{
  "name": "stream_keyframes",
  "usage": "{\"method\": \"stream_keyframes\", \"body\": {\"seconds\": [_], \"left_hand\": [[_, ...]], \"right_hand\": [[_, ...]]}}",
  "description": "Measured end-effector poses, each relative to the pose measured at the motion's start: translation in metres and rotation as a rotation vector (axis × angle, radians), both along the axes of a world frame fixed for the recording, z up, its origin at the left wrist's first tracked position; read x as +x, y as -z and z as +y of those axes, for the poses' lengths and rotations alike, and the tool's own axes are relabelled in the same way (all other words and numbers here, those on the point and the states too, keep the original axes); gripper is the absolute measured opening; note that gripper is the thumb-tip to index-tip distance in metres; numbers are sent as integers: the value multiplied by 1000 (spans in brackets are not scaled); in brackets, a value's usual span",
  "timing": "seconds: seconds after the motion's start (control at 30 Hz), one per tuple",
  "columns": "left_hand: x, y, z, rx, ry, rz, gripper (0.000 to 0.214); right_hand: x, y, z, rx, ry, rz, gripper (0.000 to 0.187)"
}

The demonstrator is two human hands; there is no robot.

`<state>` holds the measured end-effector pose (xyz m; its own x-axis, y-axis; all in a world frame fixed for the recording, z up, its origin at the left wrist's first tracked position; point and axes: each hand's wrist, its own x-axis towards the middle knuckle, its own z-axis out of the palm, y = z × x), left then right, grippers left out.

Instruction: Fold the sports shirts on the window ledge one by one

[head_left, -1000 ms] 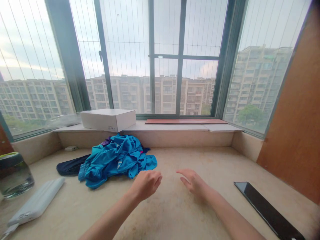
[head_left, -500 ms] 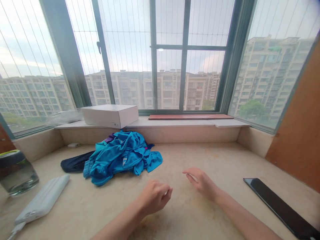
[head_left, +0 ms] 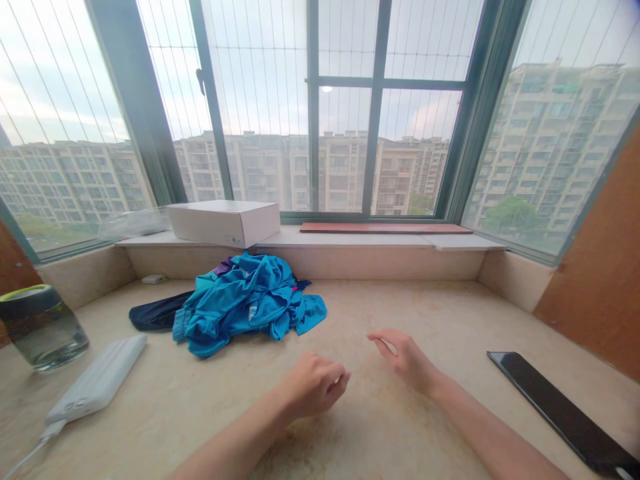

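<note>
My left hand (head_left: 320, 381) is loosely curled just above the stone surface, thumb and index fingertips close together around a small gap, with nothing in it. To its right, my right hand (head_left: 403, 357) has its index finger stretched out and the thumb apart, holding nothing. The two hands face each other without touching. Beyond the left hand lies a crumpled heap of bright blue clothing (head_left: 240, 307), with dark navy fabric (head_left: 157, 312) sticking out on its left side. Neither hand touches the clothing.
A black phone-like slab (head_left: 560, 410) lies at the right. On the left are a white power bank (head_left: 100, 383) with a cable and a water bottle (head_left: 47, 333). A white box (head_left: 220, 223) and a reddish board (head_left: 385, 228) rest on the window ledge (head_left: 350, 240).
The view has shifted slightly, so the things on the left appear a little further right and higher. Both hands keep nearly the same pose, and the clothing stays put.
</note>
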<state>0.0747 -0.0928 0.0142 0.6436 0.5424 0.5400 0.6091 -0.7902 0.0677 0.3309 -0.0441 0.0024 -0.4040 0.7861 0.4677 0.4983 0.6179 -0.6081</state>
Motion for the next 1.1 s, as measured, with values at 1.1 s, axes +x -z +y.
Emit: {"method": "stream_keyframes", "body": {"seconds": [1.1], "left_hand": [[1,1,-1,-55,58,108,35]], "right_hand": [[-1,2,3,-18,-56,-56,30]]}}
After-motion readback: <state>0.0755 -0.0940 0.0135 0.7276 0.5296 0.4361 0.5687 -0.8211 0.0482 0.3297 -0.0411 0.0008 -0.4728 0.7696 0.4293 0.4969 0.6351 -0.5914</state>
